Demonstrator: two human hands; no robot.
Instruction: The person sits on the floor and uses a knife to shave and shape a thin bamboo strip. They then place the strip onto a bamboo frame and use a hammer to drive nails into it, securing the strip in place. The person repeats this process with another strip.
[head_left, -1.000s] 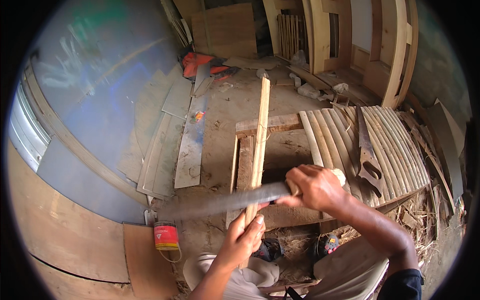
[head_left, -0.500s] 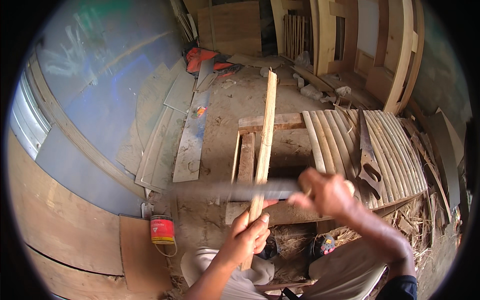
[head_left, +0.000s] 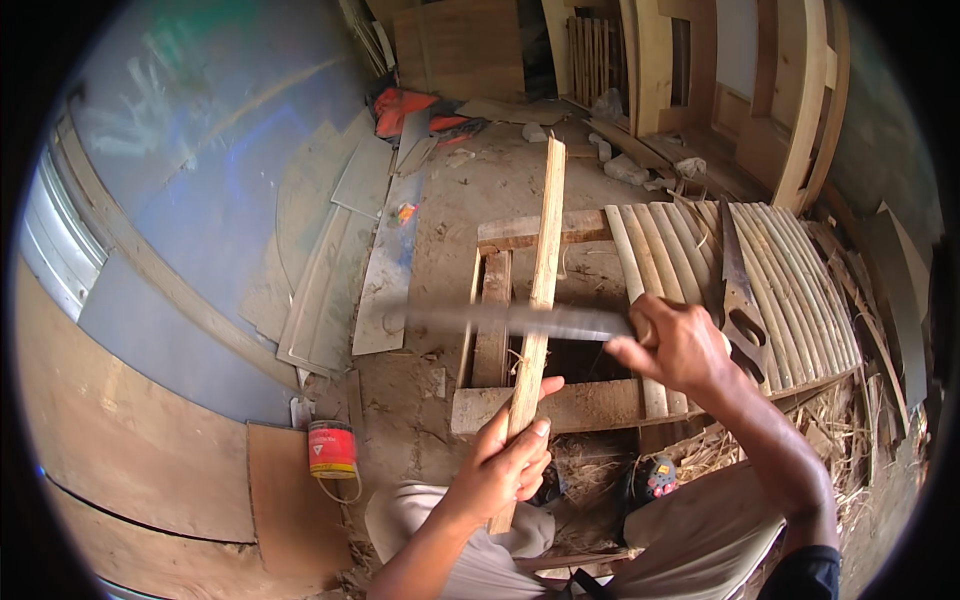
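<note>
A wooden stick (head_left: 550, 225), mid-view and running toward 12 o'clock, is gripped low by the left hand (head_left: 505, 465), closed firmly round it. A long-bladed knife (head_left: 580, 322) is held in the closed right hand (head_left: 682, 345), pointing toward 9 o'clock across the stick; contact cannot be told through the blur. The stick is apparently being shaved; for the next stroke, steady support and a left hand clear of the blade seem needed.
</note>
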